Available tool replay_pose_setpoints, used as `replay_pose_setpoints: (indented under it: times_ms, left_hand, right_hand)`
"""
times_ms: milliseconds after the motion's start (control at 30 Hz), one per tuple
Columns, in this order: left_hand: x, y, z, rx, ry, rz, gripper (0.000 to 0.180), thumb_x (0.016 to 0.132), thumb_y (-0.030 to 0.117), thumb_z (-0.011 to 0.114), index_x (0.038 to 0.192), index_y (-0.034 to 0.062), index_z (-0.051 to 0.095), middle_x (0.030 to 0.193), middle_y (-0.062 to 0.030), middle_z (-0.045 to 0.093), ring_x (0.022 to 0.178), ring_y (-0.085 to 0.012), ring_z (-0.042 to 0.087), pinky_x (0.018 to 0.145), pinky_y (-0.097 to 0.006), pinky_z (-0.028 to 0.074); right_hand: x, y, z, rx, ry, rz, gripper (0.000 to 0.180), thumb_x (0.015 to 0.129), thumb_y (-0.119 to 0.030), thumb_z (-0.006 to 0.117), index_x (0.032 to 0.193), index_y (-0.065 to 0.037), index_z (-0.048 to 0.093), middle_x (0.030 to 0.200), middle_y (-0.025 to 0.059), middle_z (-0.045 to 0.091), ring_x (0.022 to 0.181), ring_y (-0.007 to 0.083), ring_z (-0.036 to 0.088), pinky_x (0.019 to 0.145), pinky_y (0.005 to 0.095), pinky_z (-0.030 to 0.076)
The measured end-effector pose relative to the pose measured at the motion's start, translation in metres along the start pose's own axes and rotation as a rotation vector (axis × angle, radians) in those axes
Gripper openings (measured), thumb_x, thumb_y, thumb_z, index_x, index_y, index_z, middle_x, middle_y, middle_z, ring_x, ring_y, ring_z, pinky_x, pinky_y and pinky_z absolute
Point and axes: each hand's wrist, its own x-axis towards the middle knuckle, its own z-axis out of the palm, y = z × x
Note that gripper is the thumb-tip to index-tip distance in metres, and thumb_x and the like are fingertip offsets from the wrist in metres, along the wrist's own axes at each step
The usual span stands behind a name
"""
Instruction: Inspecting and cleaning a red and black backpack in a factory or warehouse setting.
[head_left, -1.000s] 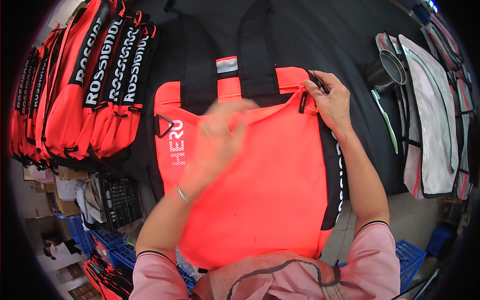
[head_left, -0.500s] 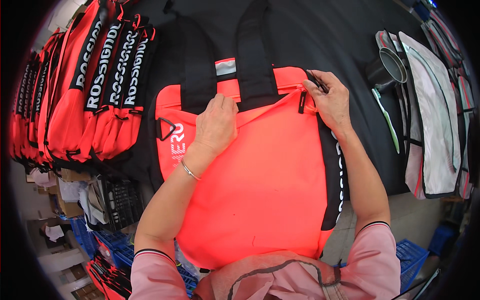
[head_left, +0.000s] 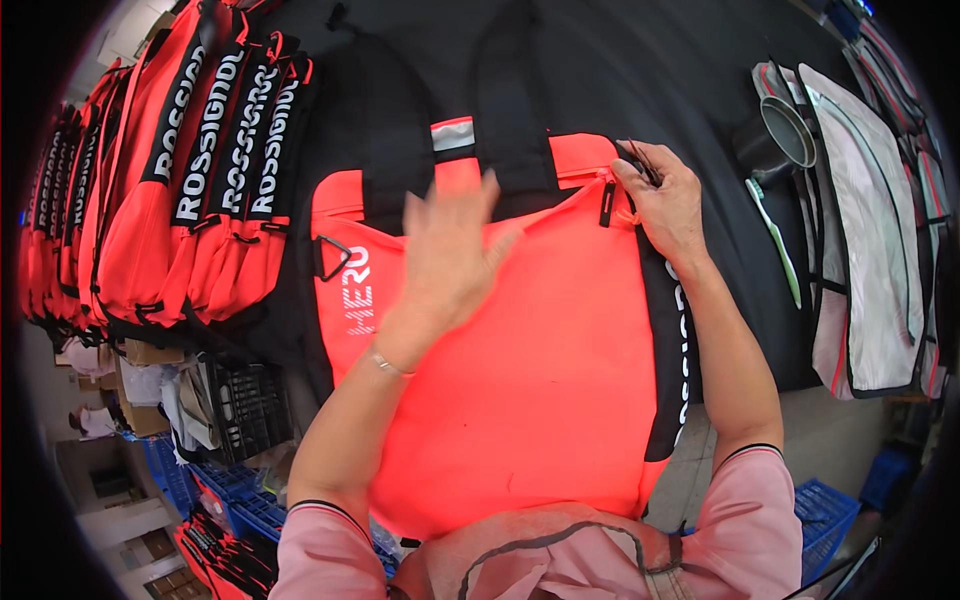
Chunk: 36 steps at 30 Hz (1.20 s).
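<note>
A bright orange bag (head_left: 520,380) with black straps and black side trim lies flat on the black table (head_left: 640,70) in front of me. My left hand (head_left: 445,260) hovers flat over the bag's upper middle, fingers spread and blurred, holding nothing. My right hand (head_left: 665,205) rests at the bag's top right corner, pinching a small dark tool beside the black zipper pull (head_left: 607,203) and an orange thread end.
A row of finished orange and black bags (head_left: 190,180) stands at the left. A dark metal cup (head_left: 775,140), a green pen-like stick (head_left: 775,240) and grey-white panels (head_left: 870,230) lie at the right. Blue crates (head_left: 220,490) and a black crate sit below the table.
My left hand lifted off the bag's top edge and spread open above the fabric. My right hand stayed at the top right corner.
</note>
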Motion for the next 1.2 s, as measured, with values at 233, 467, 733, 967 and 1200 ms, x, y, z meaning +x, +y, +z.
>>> replay_pose_setpoints:
  times_ms: [233,467,733,967,1200]
  left_hand:
    - [-0.011,-0.009,-0.015,0.193,0.078,-0.058,0.066,0.092,0.044,0.06,0.14,0.0009,0.046,0.137,-0.0178,0.054,0.131,-0.0364,0.046,0.11,-0.048,0.033]
    - [-0.059,-0.056,-0.07,0.701,0.167,0.034,0.026,0.092,0.026,0.061,0.104,0.0023,0.065,0.098,-0.0086,0.066,0.099,-0.0287,0.06,0.106,-0.046,0.037]
    - [-0.065,-0.076,-0.063,0.552,0.53,0.029,0.017,0.096,0.014,0.057,0.097,-0.0001,0.065,0.098,-0.0107,0.067,0.093,-0.0292,0.068,0.091,-0.041,0.051]
    - [-0.047,-0.077,-0.083,0.252,0.777,-0.275,0.023,0.081,0.001,0.075,0.102,0.0008,0.067,0.109,-0.0115,0.061,0.067,-0.0154,0.07,0.061,-0.026,0.055]
    - [-0.033,-0.095,-0.081,0.505,0.605,-0.39,0.018,0.08,0.012,0.077,0.096,0.0077,0.07,0.088,-0.0078,0.059,0.062,-0.0237,0.063,0.057,-0.035,0.05]
  right_hand:
    - [-0.005,0.002,-0.005,-0.025,-0.005,-0.058,0.023,0.087,-0.011,0.072,0.108,-0.001,0.07,0.089,0.0045,0.064,0.072,0.0082,0.059,0.067,0.0228,0.048]
    - [-0.005,-0.003,-0.005,-0.034,-0.03,-0.03,0.025,0.087,-0.01,0.072,0.109,0.001,0.069,0.089,0.0034,0.063,0.071,0.0072,0.056,0.067,0.0216,0.046]
    - [-0.008,-0.004,-0.001,-0.06,-0.05,-0.095,0.026,0.087,-0.008,0.072,0.11,0.001,0.068,0.087,0.0024,0.061,0.063,0.0066,0.048,0.061,0.0224,0.043]
    - [-0.007,0.0,-0.002,-0.041,-0.055,-0.098,0.026,0.087,-0.008,0.072,0.111,0.001,0.068,0.086,0.0026,0.06,0.065,0.0062,0.049,0.063,0.0211,0.044]
    - [-0.007,0.002,-0.001,-0.041,-0.047,-0.123,0.027,0.086,-0.008,0.072,0.111,0.001,0.068,0.086,0.0021,0.06,0.065,0.0058,0.048,0.062,0.0215,0.043]
